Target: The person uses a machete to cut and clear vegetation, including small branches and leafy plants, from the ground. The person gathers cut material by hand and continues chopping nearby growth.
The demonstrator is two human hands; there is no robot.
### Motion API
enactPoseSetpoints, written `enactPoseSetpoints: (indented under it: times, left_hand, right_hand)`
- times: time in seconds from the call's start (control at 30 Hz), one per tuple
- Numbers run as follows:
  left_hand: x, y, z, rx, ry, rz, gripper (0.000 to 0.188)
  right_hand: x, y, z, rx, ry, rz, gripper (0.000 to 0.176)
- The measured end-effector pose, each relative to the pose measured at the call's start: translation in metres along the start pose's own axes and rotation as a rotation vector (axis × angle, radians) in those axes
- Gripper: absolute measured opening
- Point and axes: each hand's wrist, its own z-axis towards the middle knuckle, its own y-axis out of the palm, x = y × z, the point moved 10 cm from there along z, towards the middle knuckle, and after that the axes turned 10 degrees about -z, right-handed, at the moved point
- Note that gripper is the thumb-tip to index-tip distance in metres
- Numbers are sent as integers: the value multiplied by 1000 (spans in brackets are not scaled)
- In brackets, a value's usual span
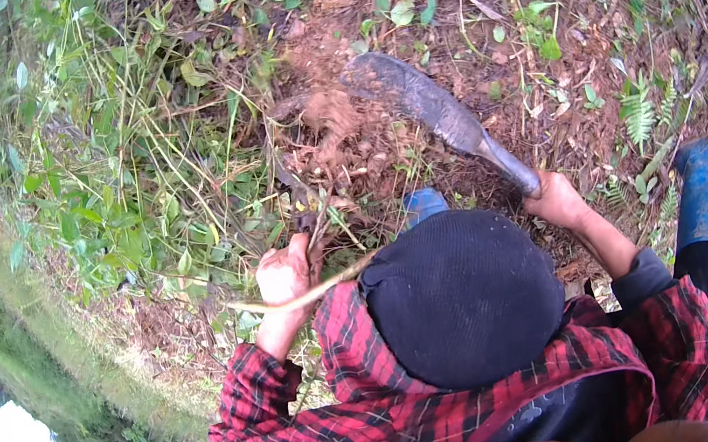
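Note:
My right hand (557,198) is closed around the dark handle of a broad, curved machete (422,102). Its blade points up and left over reddish soil, with earth on the tip. My left hand (282,275) grips a bunch of plant stems (319,227) low on the left; the held part is partly hidden by the fingers. Loose reddish soil (332,118), partly blurred, lies between the blade tip and the stems. A pale, bent stalk (310,294) crosses by my left wrist. A dark cap (464,301) covers the lower middle of the view.
Dense leafy weeds (131,168) cover the left side. A blue rubber boot (701,195) stands at the right, and another blue boot (424,203) shows just above the cap. A small fern (640,117) grows at the right. Stones, cut leaves and dry litter lie on the ground.

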Motion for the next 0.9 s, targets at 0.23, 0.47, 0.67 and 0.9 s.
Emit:
enactPoseSetpoints:
  times: [0.23,0.47,0.67,0.9]
  left_hand:
    - [-81,-54,13,76,94,493,13]
    - [-237,-129,-123,288,-400,452,13]
    - [-398,-133,-192,81,-966,199,27]
    - [-442,-167,-132,374,-859,-219,37]
  right_hand:
    - [-57,-156,3,554,-102,172,31]
    - [-54,-207,2,743,-142,314,21]
    - [-37,-142,42,617,-80,-10,32]
    - [-27,-93,77,554,-164,-170,43]
